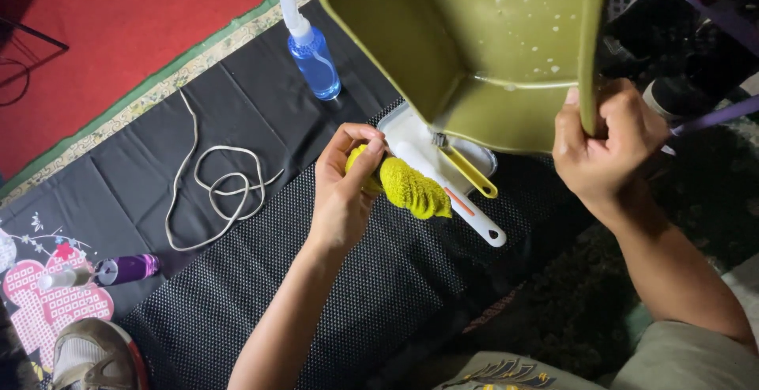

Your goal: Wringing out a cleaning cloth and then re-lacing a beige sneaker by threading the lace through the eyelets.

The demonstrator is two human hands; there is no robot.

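An olive-green plastic basin (474, 34), squarish with rounded corners, is held up in the air and tipped so its open inside faces the camera; white droplets and foam specks dot its inner wall and floor. The right hand (605, 141) grips its lower right rim, thumb pressed on the inside face and the fingers curled round the outer edge, so that grip is clenched on the basin, with the forearm running down to the lower right. Just below and left of the basin, the left hand (348, 180) is closed around a yellow knitted scrub cloth (411, 188), most of which hangs out to the right of the fingers, apart from the basin and close under its lower edge. Beneath the cloth lies a white tray (407, 129) carrying a white-handled brush (462, 204) and a yellow-handled brush (470, 173). All this sits over a black dotted mat (316, 295) on the floor. Farther left stand a blue spray bottle (312, 50), a loose grey cord (213, 188) and a purple bottle (118, 270) lying on its side.
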